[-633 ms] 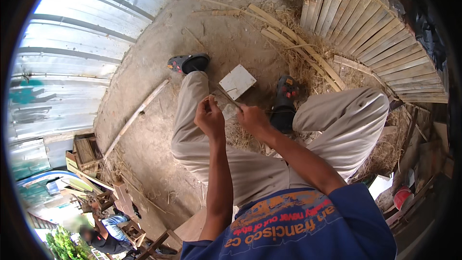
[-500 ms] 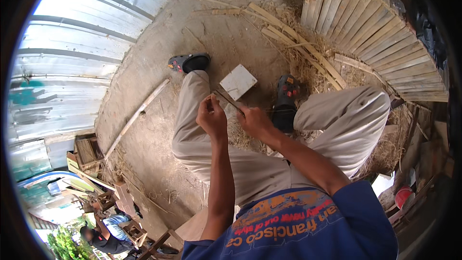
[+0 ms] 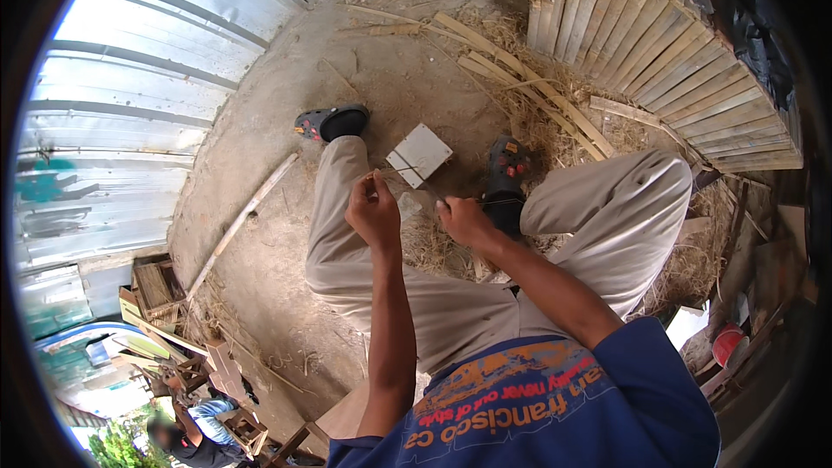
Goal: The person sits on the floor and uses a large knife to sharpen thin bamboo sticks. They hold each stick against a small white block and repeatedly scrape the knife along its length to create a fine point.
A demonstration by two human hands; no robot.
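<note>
Above my lap, my left hand [image 3: 374, 212] is closed in a pinch, fingertips up, on a thin strip that looks like split bamboo or cane; little of it shows. To its right, my right hand [image 3: 465, 222] is wrapped round a knife, its handle hidden in the fist. The narrow dark blade [image 3: 428, 185] points away and to the left, past the near corner of a white square block [image 3: 419, 155] on the ground between my feet. A thin pale strand lies across the view near the blade; where it ends I cannot make out.
Long split bamboo strips [image 3: 529, 78] and shavings lie on the dirt ahead right, by a slatted bamboo panel [image 3: 624, 43]. A metal sheet wall [image 3: 130, 113] rises on the left. A wooden stick [image 3: 243, 221] lies left of my leg. Another person [image 3: 195, 433] sits at lower left.
The knife blade has swung to point more steeply away from me, and its tip is farther from my left hand. Both hands remain closed; the whole view has shifted slightly.
</note>
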